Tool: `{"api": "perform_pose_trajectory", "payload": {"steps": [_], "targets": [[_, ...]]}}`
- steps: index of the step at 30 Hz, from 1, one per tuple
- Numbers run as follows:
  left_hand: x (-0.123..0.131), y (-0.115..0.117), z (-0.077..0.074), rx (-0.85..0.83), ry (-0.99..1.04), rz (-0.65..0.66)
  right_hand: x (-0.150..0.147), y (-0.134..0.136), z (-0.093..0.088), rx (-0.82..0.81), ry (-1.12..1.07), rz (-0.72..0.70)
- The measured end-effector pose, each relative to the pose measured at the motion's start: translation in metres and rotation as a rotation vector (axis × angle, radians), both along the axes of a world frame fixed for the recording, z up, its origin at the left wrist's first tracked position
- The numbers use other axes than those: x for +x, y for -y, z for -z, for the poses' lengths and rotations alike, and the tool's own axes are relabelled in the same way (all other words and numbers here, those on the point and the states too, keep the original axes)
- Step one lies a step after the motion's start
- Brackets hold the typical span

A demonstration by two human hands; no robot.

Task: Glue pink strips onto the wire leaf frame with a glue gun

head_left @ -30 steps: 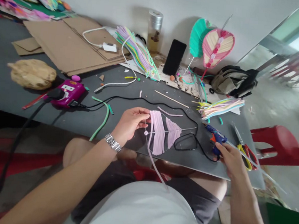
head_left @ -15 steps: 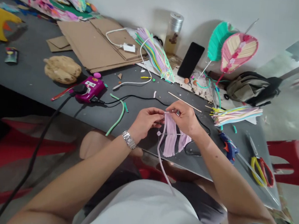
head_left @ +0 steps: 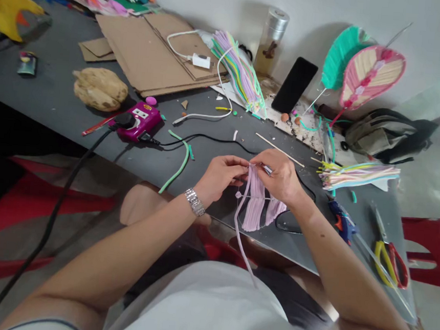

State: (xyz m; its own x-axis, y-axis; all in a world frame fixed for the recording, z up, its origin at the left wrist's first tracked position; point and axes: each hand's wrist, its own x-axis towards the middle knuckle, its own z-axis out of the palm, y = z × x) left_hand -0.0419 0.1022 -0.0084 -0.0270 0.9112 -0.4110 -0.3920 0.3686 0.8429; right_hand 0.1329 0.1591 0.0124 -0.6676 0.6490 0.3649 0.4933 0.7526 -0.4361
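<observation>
Left hand (head_left: 221,178) and right hand (head_left: 276,175), grip clenched, both pinching top of lilac pipe-cleaner feather (head_left: 255,206), held over worktop (head_left: 208,207) near front edge; glue gun (head_left: 343,226) right, well apart

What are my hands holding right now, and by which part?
Your left hand and right hand both pinch a pink pipe-cleaner leaf by its top edge.

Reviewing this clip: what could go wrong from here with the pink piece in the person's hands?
The long pink strip hanging from the pink pipe-cleaner piece, held by the left hand and right hand, might catch on the shirt and bend. The black cord near the right hand could snag, tugging the hot glue gun.
</observation>
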Motion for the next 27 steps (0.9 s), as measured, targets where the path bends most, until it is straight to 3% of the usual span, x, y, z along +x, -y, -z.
{"api": "perform_pose_trajectory", "payload": {"steps": [27], "targets": [[0.010,0.001,-0.007,-0.025,-0.048,-0.099,0.010,0.010,0.019,0.022,-0.087,0.028]]}}
